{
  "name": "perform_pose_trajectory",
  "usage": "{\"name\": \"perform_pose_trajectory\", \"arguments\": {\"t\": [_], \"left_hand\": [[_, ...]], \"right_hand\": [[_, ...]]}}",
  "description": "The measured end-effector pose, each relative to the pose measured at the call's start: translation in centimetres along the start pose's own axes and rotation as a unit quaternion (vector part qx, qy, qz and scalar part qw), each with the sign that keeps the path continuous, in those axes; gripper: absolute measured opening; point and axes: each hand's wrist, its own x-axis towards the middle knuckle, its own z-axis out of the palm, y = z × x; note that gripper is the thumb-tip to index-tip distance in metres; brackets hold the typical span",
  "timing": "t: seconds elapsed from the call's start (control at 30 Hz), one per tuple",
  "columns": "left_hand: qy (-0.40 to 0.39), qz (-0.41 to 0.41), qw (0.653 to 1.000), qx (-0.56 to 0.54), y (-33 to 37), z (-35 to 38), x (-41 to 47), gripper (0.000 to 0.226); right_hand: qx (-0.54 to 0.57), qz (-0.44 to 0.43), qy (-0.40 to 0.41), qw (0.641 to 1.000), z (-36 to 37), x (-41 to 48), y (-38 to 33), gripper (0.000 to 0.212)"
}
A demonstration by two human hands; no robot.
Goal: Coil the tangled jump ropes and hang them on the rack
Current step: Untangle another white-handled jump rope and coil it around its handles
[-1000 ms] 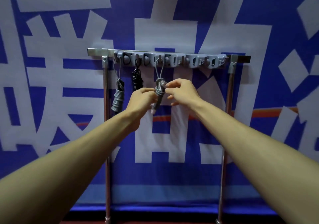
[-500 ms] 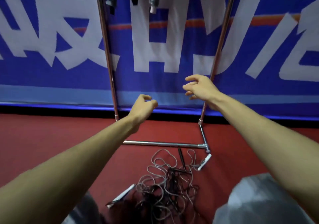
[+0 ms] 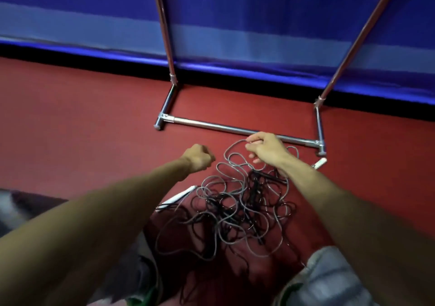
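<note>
A: Ropes (image 3: 235, 209), where?
B: A tangled pile, grey and black mixed, is seen on the red floor (image 3: 82, 129), just in front of the rack (image 3: 226, 129) base bar. Nothing is coiled in view.
A: Right hand (image 3: 266, 149)?
B: It is lowered to the far edge of the pile. The top loop of a grey rope (image 3: 229, 146) is pinched between thumb and forefinger, and the other fingers are curled.
A: Left hand (image 3: 200, 158)?
B: It is closed in a fist with nothing held, and kept just left of the pile, apart from it.
A: Handles?
B: One white handle (image 3: 180, 196) is seen at the pile's left and another (image 3: 320, 162) by the rack's right foot. A blue banner (image 3: 235, 11) is hung behind.
</note>
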Motion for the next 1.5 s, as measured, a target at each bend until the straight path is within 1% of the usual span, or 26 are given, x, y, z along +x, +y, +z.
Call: {"name": "perform_pose_trajectory", "arguments": {"t": [0.13,0.27,0.33,0.4,0.47,0.6,0.67,0.73,0.8,0.93,1.0,1.07,1.17,1.23,1.33,1.43,1.47,1.5], "left_hand": [[-0.012,-0.059,0.997,0.054,-5.2,1.8,3.5,0.019],[-0.007,-0.117,0.983,0.141,-10.0,3.1,6.4,0.039],[-0.026,-0.108,0.977,0.184,-11.7,3.5,7.2,0.038],[-0.056,-0.082,0.972,0.211,-13.5,4.0,8.1,0.025],[-0.07,-0.066,0.969,0.226,-14.7,4.2,8.4,0.016],[-0.062,-0.019,0.963,0.26,-16.0,4.5,8.5,0.021],[-0.069,0.006,0.966,0.25,-15.9,4.5,8.3,0.022],[-0.063,0.015,0.97,0.234,-15.9,4.2,8.3,0.029],[-0.055,0.015,0.972,0.23,-15.0,3.2,8.2,0.034],[-0.049,0.039,0.973,0.22,-11.8,0.0,6.8,0.033],[-0.048,0.055,0.969,0.236,-10.5,-1.3,6.1,0.031],[-0.043,0.079,0.965,0.246,-8.5,-2.9,4.7,0.027],[-0.043,0.123,0.958,0.254,-4.0,-4.9,2.0,0.02],[-0.029,0.16,0.95,0.265,-0.5,-6.1,-0.3,0.023],[0.014,0.217,0.92,0.324,4.6,-7.2,-3.9,0.027],[0.081,0.265,0.906,0.319,10.0,-7.7,-8.2,0.035],[0.102,0.281,0.906,0.301,11.6,-7.8,-9.6,0.038],[0.125,0.299,0.906,0.273,13.2,-7.9,-11.1,0.041]], "right_hand": [[-0.004,0.035,-0.021,0.999,4.2,3.1,3.4,0.015],[-0.018,0.058,-0.051,0.997,7.6,5.4,6.3,0.019],[-0.033,0.062,-0.064,0.996,9.0,6.2,7.3,0.019],[-0.036,0.065,-0.069,0.995,10.1,6.8,7.8,0.017],[-0.036,0.068,-0.072,0.994,10.8,7.3,8.0,0.014],[-0.035,0.068,-0.077,0.994,11.6,7.5,7.6,0.014],[-0.037,0.061,-0.081,0.994,11.6,7.5,7.2,0.012],[-0.036,0.054,-0.087,0.994,11.4,7.2,6.5,0.009],[-0.037,0.048,-0.085,0.995,10.8,6.9,5.5,0.009],[-0.03,0.038,-0.076,0.996,9.0,5.3,2.6,0.01],[-0.032,0.028,-0.09,0.995,8.1,4.4,0.8,0.01],[-0.044,0.007,-0.102,0.994,6.6,2.7,-1.4,0.009],[-0.063,-0.025,-0.097,0.993,4.0,0.0,-4.5,0.012],[-0.065,-0.045,-0.087,0.993,2.2,-1.8,-6.2,0.013],[-0.065,-0.065,-0.074,0.993,-0.3,-4.7,-8.3,0.016],[-0.115,-0.099,-0.066,0.986,-3.1,-8.1,-9.9,0.031],[-0.12,-0.112,-0.068,0.984,-3.9,-9.2,-10.3,0.028],[-0.109,-0.125,-0.075,0.983,-4.7,-10.2,-10.7,0.02]]}}
